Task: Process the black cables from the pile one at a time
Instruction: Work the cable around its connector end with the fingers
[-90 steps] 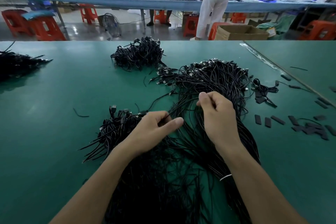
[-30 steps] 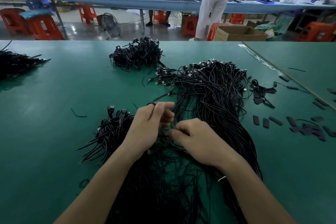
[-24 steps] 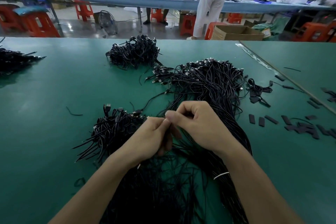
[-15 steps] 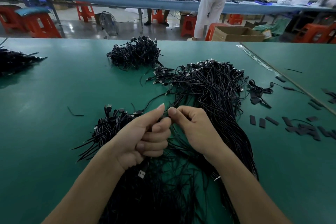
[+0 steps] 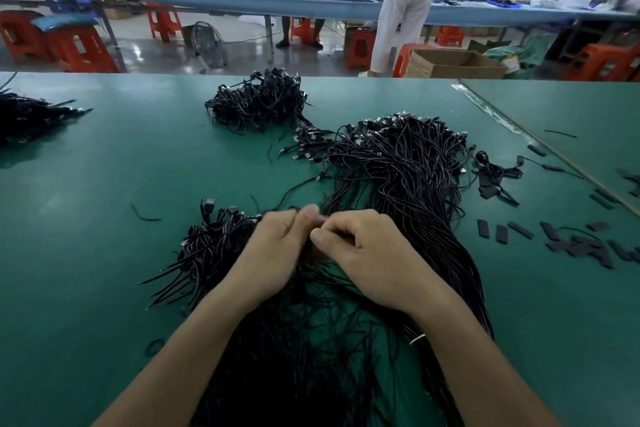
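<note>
With left hand (image 5: 277, 253) and right hand (image 5: 374, 263) touching at curled fingertips, pinching one thin black cable (image 5: 294, 189) over the large pile of black cables (image 5: 408, 191) on the green table (image 5: 104, 166). Leads from the pinch away and rightward, plug at far end. Same lengthwise lie for the pile: near to far, plugs farthest.

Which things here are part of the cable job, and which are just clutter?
Job: large pile of black cables; single black cable pinched by left hand and right hand; smaller black cable bundle beside it.
Lying about: brown cardboard box; orange plastic stools; round wire floor fan.
</note>
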Motion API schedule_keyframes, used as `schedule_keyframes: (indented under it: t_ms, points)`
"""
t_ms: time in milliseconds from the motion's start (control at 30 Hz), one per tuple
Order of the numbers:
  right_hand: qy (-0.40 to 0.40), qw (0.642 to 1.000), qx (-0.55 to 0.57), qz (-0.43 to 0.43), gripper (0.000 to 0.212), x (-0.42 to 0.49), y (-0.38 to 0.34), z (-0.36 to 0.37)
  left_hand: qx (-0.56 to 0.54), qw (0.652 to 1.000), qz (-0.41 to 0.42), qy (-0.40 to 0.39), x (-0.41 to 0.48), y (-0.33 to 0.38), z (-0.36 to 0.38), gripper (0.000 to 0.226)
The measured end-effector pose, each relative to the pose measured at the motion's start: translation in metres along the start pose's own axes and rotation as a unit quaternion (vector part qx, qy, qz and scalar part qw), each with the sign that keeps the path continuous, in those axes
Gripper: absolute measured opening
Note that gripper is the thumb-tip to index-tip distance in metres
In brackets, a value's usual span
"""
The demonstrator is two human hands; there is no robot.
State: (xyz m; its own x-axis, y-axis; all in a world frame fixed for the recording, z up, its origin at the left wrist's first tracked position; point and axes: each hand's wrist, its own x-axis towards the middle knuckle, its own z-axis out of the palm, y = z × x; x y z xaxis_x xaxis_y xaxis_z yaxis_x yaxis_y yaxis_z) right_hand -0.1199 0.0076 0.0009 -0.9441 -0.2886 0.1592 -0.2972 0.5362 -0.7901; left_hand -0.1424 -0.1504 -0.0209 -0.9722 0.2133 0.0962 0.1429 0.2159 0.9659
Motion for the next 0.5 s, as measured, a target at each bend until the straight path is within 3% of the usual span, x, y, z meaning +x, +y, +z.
schedule_keyframes:
  t_ms: [100,200,333,433,500]
  points:
    - [0.011,0.999,0.042,-0.005,0.02,0.001,0.002,-0.001,-0.018,0.987,-0.103,-0.124,-0.006,0.006,-0.004,0.065]
    - [0.07,0.994,0.078,-0.015,0.022,0.005,0.006,-0.004,-0.019,0.975,-0.144,-0.17,-0.006,0.008,-0.012,0.068]
    - [0.11,0.987,0.119,-0.01,0.031,0.01,0.011,-0.006,-0.259,0.927,-0.152,-0.227,-0.004,0.013,-0.017,0.057]
    - [0.096,0.988,0.115,0.017,0.023,0.008,0.014,0.0,-0.375,0.896,-0.122,-0.202,-0.002,0.017,-0.016,0.05]
    - [0.07,0.991,0.109,0.033,0.025,0.006,0.014,0.004,-0.393,0.902,-0.103,-0.147,-0.001,0.02,-0.012,0.047]
